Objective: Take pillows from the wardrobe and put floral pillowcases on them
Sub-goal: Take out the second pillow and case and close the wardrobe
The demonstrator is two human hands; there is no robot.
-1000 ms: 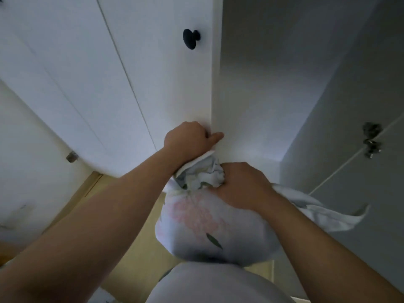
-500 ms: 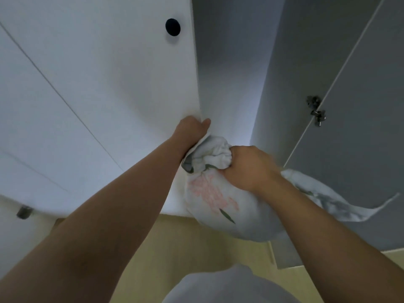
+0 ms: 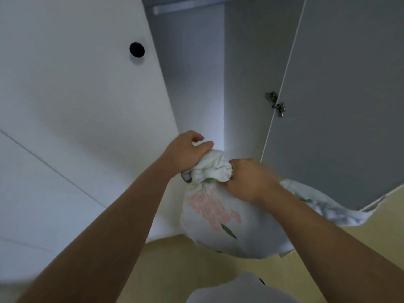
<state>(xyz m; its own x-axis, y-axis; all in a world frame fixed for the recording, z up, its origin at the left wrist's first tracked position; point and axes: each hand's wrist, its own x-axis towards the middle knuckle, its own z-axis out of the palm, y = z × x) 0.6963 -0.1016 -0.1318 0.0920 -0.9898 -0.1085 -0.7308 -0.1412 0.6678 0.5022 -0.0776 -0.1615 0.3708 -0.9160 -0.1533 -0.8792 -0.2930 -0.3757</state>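
Note:
A white pillowcase with pink flowers and green leaves point(image 3: 215, 212) bulges around a pillow that is hidden inside it, hanging in front of the open wardrobe point(image 3: 196, 88). My left hand point(image 3: 185, 152) grips the bunched top of the pillowcase from the left. My right hand point(image 3: 249, 179) is clenched on the same bunched fabric from the right. A loose end of the floral cloth point(image 3: 328, 212) trails off under my right forearm.
The closed white wardrobe door point(image 3: 72, 101) with a black round knob point(image 3: 136, 49) is at the left. The open door point(image 3: 341, 95) with metal hinges point(image 3: 276, 103) stands at the right. A rail point(image 3: 185, 5) crosses the wardrobe's top. Yellowish floor point(image 3: 196, 265) lies below.
The view has tilted upward and away from the wardrobe, showing more of its interior. Both hands stay on the bunched pillowcase top, and my left hand has come off the door edge.

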